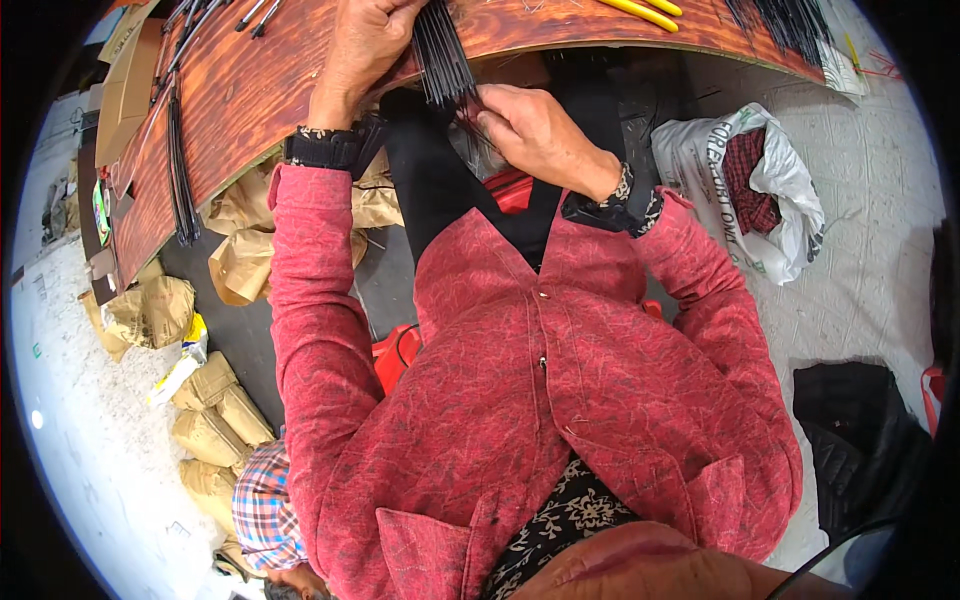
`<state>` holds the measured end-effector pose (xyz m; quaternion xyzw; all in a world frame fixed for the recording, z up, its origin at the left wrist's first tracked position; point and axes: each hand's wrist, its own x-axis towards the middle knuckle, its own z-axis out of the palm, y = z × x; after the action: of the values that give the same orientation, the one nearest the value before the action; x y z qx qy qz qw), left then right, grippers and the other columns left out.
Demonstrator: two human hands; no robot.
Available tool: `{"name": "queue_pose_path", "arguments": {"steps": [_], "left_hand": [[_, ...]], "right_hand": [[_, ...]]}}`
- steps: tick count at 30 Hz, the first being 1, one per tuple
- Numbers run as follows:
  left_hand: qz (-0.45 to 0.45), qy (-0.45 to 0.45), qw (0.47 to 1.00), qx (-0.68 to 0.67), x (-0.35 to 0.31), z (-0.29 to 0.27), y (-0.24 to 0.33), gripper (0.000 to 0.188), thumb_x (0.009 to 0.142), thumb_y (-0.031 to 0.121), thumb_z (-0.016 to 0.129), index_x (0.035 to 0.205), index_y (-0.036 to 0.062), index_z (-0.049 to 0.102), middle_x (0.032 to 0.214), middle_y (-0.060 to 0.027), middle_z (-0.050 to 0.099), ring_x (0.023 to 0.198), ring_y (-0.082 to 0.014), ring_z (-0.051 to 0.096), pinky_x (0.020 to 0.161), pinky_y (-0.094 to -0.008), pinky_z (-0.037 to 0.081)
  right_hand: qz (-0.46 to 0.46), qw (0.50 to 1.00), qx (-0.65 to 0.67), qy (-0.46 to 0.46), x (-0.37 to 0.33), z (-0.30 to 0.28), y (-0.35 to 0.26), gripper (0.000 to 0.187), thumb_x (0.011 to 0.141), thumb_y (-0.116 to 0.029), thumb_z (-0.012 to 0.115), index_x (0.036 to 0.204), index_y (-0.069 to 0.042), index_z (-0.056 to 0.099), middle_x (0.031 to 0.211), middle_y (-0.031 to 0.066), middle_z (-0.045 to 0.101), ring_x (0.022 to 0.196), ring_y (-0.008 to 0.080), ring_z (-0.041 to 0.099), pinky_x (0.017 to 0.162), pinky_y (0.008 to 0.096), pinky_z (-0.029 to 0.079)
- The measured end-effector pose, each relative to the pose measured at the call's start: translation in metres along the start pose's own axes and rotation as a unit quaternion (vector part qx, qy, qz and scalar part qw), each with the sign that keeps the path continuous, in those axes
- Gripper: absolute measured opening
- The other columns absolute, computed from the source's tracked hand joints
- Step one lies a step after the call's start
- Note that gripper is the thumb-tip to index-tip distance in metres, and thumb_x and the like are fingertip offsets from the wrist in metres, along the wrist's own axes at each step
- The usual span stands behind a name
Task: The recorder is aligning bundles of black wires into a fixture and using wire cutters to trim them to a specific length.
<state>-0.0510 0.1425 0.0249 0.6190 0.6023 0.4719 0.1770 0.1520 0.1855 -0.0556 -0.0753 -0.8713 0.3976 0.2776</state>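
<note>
A bundle of thin black cables (440, 55) hangs over the near edge of the wooden table, its strands side by side. At its upper part, my left hand (368, 48) is closed against the bundle's left side, with the fingertips partly cut off by the top of the picture. My right hand (545, 140) pinches at the bundle's lower ends, thumb and fingers together, where thin strands trail downward. Exactly which strands lie between those fingers is hidden.
More black cables (178, 170) hang off the table (255, 85) on the left, and others (790, 25) lie far right. Yellow-handled pliers (640, 12) rest at the back. A white plastic bag (700, 170) stands right; brown paper packages (215, 410) and another person (270, 510) are left.
</note>
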Motion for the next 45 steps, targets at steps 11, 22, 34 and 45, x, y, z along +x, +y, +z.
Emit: {"name": "queue_pose_path", "arguments": {"steps": [11,22,34,45], "left_hand": [[0.008,0.011,0.999,0.038,0.001,0.001,0.002,0.027,0.096,-0.005,0.050,0.113,0.0006,0.070,0.098,-0.0112,0.074,0.087,-0.0184,0.070,0.074,-0.0281,0.054],[0.002,0.016,0.999,0.030,-0.001,-0.001,-0.002,0.027,0.095,-0.006,0.051,0.113,0.0007,0.070,0.098,-0.0115,0.074,0.088,-0.0189,0.071,0.074,-0.0288,0.055],[0.022,0.017,0.999,0.034,-0.001,-0.001,-0.001,0.028,0.094,-0.006,0.050,0.113,0.0005,0.069,0.100,-0.0121,0.074,0.089,-0.0194,0.071,0.077,-0.0286,0.055],[0.005,0.007,1.000,0.018,-0.004,-0.004,0.002,0.029,0.095,-0.006,0.048,0.114,0.0003,0.069,0.100,-0.0124,0.074,0.088,-0.0200,0.070,0.074,-0.0279,0.054]], "right_hand": [[0.048,0.995,-0.005,0.091,0.000,-0.009,-0.014,0.016,0.083,-0.009,0.071,0.088,-0.003,0.057,0.079,0.0105,0.063,0.069,0.0243,0.066,0.061,0.0328,0.052],[0.068,0.997,-0.016,0.045,0.004,-0.015,-0.014,0.015,0.081,-0.012,0.068,0.086,-0.005,0.056,0.072,0.0102,0.063,0.067,0.0247,0.067,0.061,0.0334,0.051],[0.109,0.994,0.000,0.021,-0.001,-0.010,-0.011,0.016,0.080,-0.012,0.065,0.091,-0.004,0.057,0.074,0.0109,0.065,0.068,0.0261,0.067,0.062,0.0342,0.052],[0.090,0.994,0.006,-0.058,-0.006,0.000,0.003,0.022,0.086,-0.010,0.059,0.107,-0.004,0.063,0.093,0.0135,0.067,0.082,0.0231,0.065,0.075,0.0329,0.051]]}}
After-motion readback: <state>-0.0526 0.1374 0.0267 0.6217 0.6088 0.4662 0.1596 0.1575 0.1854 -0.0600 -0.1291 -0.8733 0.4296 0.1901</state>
